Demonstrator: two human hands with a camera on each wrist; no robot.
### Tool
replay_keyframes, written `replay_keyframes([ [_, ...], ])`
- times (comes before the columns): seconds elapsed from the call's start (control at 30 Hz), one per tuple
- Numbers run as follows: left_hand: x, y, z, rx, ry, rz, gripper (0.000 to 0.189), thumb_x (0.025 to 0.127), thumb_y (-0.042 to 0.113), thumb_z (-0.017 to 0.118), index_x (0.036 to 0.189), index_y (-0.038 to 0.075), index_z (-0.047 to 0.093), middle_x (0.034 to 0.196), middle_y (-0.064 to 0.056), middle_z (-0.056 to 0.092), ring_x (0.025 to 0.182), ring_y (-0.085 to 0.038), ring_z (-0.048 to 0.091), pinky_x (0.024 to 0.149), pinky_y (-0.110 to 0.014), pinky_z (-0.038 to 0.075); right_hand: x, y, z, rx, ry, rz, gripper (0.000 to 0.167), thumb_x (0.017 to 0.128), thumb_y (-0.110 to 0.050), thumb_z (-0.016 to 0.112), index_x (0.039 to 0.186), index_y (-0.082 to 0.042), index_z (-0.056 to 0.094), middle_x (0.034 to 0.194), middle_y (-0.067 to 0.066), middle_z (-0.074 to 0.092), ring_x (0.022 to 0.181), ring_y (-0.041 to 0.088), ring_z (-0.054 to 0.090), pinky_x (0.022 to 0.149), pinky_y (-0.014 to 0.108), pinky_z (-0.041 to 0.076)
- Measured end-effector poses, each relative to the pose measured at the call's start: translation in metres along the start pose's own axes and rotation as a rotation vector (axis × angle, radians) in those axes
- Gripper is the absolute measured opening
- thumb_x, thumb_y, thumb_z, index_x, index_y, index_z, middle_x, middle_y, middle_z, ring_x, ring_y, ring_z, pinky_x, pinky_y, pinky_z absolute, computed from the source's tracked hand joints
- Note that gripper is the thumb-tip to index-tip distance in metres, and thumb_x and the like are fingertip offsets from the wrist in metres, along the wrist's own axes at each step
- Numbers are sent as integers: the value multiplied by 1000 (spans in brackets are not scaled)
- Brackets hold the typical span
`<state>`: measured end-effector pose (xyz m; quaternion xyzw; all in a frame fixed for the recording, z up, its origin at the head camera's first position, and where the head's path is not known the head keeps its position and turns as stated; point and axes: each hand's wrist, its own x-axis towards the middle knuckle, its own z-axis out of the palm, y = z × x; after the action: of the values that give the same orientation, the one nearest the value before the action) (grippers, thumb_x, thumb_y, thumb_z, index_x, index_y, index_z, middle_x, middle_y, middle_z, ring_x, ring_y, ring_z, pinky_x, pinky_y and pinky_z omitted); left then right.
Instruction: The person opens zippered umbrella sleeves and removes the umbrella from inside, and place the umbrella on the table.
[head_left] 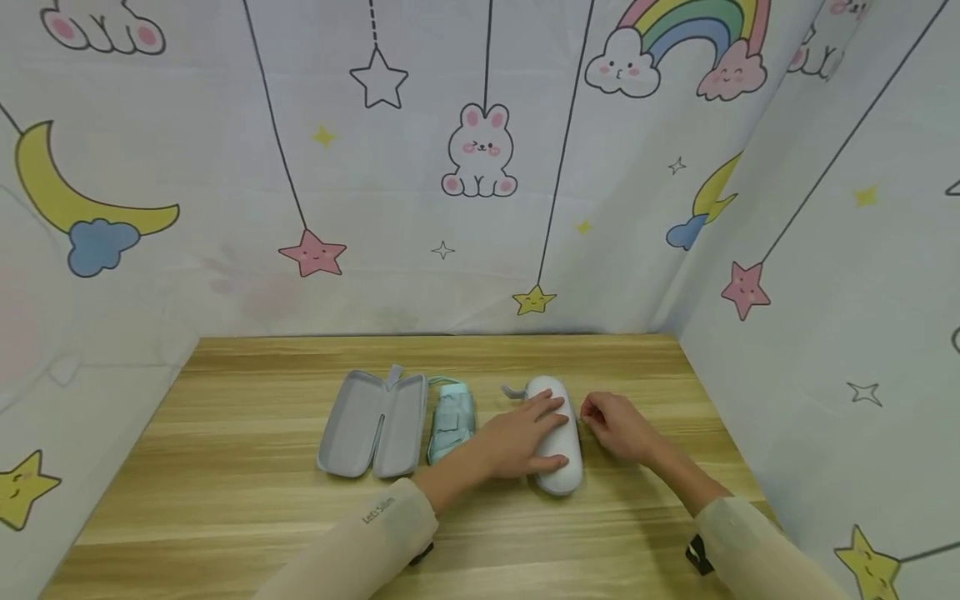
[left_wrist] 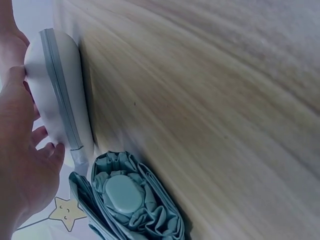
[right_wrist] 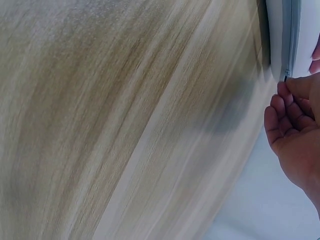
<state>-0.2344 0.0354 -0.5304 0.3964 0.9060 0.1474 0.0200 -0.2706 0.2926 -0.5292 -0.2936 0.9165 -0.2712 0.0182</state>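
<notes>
A white zippered case (head_left: 567, 442), long and rounded like a glasses case, lies on the table with a grey loop at its far end. My left hand (head_left: 519, 443) rests on top of it, fingers spread across the lid. In the left wrist view, the grey zipper band (left_wrist: 62, 90) runs along the case's side, closed over the stretch that shows. At the right side of the case, my right hand (head_left: 618, 427) pinches a small dark zipper pull (right_wrist: 285, 78) between thumb and forefinger. The other fingers of that hand are curled.
Left of the white case lies a folded teal umbrella (head_left: 453, 417). Beside the umbrella, a grey case (head_left: 401, 425) is spread open with its two halves facing up. The wooden table (head_left: 247, 417) meets printed cloth walls at the back and right.
</notes>
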Motion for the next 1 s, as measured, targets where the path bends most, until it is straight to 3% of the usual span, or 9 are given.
replay_keyframes([
  [0.73, -2, -2, 2, -18, 13, 6, 70, 106, 65, 49, 159, 19, 49, 173, -2, 29, 163, -21, 13, 124, -40, 33, -9, 1, 6, -26, 34, -52, 14, 96, 3, 70, 91, -10, 67, 83, -6, 61, 75, 7, 56, 68, 30, 51],
  [1.0, -2, -3, 3, -21, 9, -4, 70, 106, 66, 49, 159, 20, 48, 174, 0, 27, 163, -20, 11, 123, -40, 34, -12, -6, 4, -25, -1, -71, 16, 95, 5, 69, 90, -9, 66, 82, -6, 59, 75, 8, 53, 67, 30, 50],
])
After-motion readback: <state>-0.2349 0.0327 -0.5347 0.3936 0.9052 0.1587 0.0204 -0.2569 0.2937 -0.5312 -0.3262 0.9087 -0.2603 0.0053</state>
